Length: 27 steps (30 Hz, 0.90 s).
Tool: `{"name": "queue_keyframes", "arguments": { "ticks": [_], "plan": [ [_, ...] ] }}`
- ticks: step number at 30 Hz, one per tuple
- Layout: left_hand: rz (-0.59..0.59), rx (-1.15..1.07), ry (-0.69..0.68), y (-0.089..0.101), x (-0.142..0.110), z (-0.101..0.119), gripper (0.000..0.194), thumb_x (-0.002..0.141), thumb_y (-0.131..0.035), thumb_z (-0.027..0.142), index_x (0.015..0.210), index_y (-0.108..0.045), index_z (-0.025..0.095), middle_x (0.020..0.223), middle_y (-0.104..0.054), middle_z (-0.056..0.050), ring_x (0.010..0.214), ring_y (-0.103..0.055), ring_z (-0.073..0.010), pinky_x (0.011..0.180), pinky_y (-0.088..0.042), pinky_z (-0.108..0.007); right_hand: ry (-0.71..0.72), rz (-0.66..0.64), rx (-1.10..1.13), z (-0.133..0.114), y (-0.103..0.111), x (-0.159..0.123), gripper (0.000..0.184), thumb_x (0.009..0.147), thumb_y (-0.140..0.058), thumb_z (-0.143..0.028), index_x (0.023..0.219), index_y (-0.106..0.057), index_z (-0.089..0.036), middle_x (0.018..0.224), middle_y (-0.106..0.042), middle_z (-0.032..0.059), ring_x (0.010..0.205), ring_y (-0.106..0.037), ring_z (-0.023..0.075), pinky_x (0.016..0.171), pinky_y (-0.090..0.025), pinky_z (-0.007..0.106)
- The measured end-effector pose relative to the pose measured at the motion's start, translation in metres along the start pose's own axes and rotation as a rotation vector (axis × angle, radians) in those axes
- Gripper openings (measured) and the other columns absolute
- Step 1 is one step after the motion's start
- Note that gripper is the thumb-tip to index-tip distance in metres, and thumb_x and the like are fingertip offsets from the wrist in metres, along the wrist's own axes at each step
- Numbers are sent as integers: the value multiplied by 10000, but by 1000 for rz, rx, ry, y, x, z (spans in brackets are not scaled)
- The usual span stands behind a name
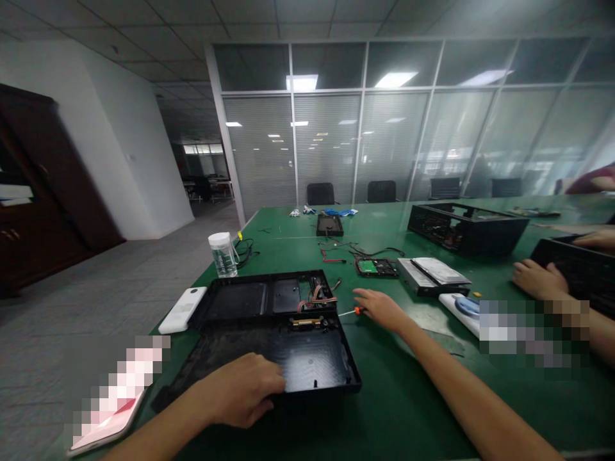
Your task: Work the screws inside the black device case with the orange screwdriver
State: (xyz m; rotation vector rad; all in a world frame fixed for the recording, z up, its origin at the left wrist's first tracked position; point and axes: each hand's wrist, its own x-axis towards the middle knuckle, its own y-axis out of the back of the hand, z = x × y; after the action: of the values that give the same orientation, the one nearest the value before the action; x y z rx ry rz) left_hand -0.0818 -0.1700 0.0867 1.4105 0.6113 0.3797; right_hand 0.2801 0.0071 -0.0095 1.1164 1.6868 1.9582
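Observation:
A black plastic device case (pixel 312 358) lies opened flat on the table in front of me, its two halves side by side. Bundled wires (pixel 319 298) and a brass-coloured part (pixel 307 323) show at its right side. My left hand (pixel 250 387) is closed over the near edge of the case, fingers curled inside. Just right of the case, my right hand (pixel 382 309) is around a screwdriver (pixel 358 310) with an orange handle. Its thin shaft points left toward the case, and the palm hides the rest of the handle.
On the green table (pixel 394 397) are a lidded water bottle (pixel 223 256), a white phone (pixel 183 310), a circuit board (pixel 376 267), a silver drive (pixel 432 275) and a black computer chassis (pixel 466 230). At right, another person's hands (pixel 541 278) hold a black panel.

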Motion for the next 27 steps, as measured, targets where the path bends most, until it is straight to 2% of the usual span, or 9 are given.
{"name": "queue_keyframes", "arguments": {
  "ticks": [3,5,8,10,11,13,16,20,27],
  "plan": [
    [-25,-18,6,-16,12,-10,125,708,-632,198,815,-571,218,837,-624,-6,796,-595,-189,678,-432,-281,-152,34,86,28,7,-12,265,777,-496,-141,1006,-627,-166,1087,-607,103,1034,-545,215,923,-408,369],
    [-51,-17,89,-20,20,-19,149,674,-661,224,806,-595,214,826,-628,-22,781,-601,-206,638,-430,-282,-215,89,154,34,8,-13,226,802,-477,-175,965,-632,-159,1026,-627,101,984,-565,207,892,-420,356],
    [-154,-58,231,-14,39,-36,305,594,-728,389,814,-626,203,783,-626,-37,689,-600,-215,526,-401,-263,-202,88,236,23,5,-8,191,828,-462,-222,892,-631,-162,944,-640,86,899,-584,190,836,-437,327],
    [-188,-144,178,-5,61,-47,432,608,-697,516,896,-626,203,778,-625,-28,650,-589,-189,508,-396,-247,-158,55,268,9,4,-2,190,839,-456,-244,868,-627,-167,919,-640,76,873,-582,181,818,-434,314],
    [-145,-180,111,-1,74,-51,432,678,-643,529,968,-609,211,799,-625,-22,664,-587,-173,534,-409,-242,-140,46,275,2,4,0,194,844,-453,-255,864,-625,-169,914,-639,72,869,-578,179,814,-430,310],
    [107,-96,-27,2,105,-57,356,785,-586,418,1061,-571,193,922,-610,-49,813,-578,-175,686,-433,-260,-126,46,283,-10,4,4,217,858,-441,-288,851,-622,-170,890,-636,67,845,-572,173,796,-426,301],
    [327,155,-133,-6,147,-64,245,784,-615,294,997,-602,174,1014,-569,-81,956,-521,-215,811,-403,-316,-147,67,302,-17,5,5,293,881,-410,-364,814,-616,-166,826,-628,59,778,-565,160,753,-424,282],
    [395,341,-217,-27,169,-72,119,845,-535,234,863,-620,152,883,-570,-64,881,-506,-196,784,-396,-319,-212,108,304,-13,2,2,337,888,-389,-404,782,-602,-164,776,-619,51,735,-559,155,722,-417,273],
    [496,390,-328,-40,162,-80,157,897,-446,176,922,-599,152,910,-553,-80,897,-476,-183,756,-370,-308,-209,111,315,-12,-1,4,342,891,-377,-406,775,-597,-170,774,-614,50,729,-553,157,723,-413,279]
  ]
}}
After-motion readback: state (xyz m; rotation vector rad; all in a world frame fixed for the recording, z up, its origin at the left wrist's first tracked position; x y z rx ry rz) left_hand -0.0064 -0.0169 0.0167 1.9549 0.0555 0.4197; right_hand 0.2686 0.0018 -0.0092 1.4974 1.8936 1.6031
